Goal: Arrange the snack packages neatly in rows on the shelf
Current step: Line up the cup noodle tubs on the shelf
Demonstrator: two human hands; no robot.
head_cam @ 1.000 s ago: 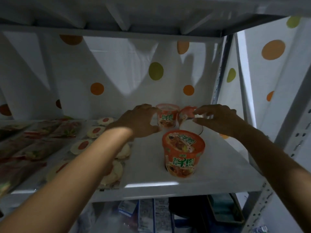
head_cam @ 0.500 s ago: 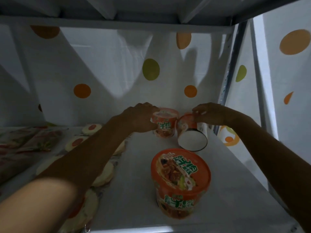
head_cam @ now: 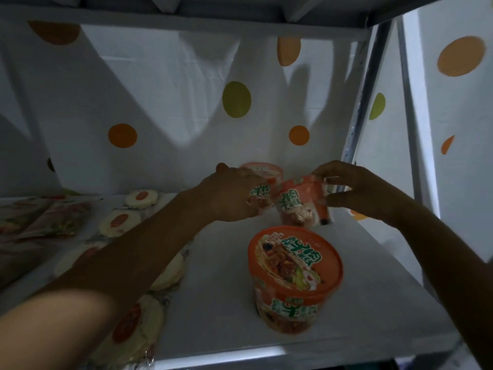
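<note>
Three orange noodle cups stand on the white shelf (head_cam: pixel 213 289). The nearest cup (head_cam: pixel 294 279) is upright at the front, untouched. At the back, my left hand (head_cam: pixel 234 196) grips the side of an upright cup (head_cam: pixel 262 173). Just to its right, my right hand (head_cam: pixel 349 189) holds a third cup (head_cam: pixel 301 206) by its top rim; that cup is tilted, leaning toward the back cup. Round pale snack packs with red centres (head_cam: pixel 120 220) lie in rows left of the cups, partly hidden under my left forearm.
Flat dark-printed packets (head_cam: pixel 40 220) lie at the far left. A metal upright post (head_cam: pixel 362 108) bounds the shelf on the right. The upper shelf's underside (head_cam: pixel 186 20) hangs close overhead. A dotted white sheet forms the back wall.
My right hand has raised the overturned cup from lying with its white base toward me to a tilted, nearly upright pose. The view has moved closer. My left hand stays on the back cup.
</note>
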